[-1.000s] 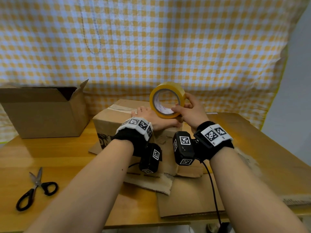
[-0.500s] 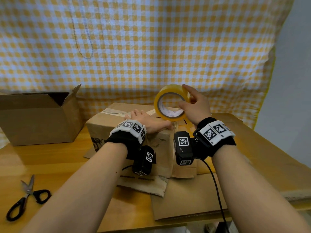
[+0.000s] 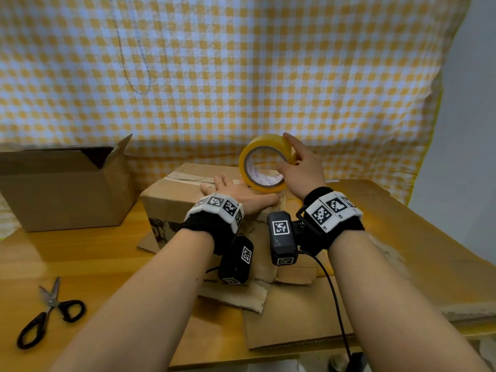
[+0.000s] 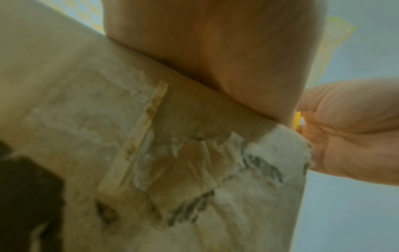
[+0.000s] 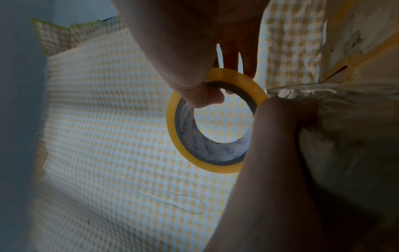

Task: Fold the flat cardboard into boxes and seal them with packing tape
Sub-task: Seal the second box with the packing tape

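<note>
I'm mid-seal: my left hand lies flat, fingers straight, on the closed brown cardboard box at table centre. My right hand grips the yellow packing-tape roll at the box's 2 o'clock corner. Next, I judge, draw tape toward 10 o'clock along the seam.
</note>
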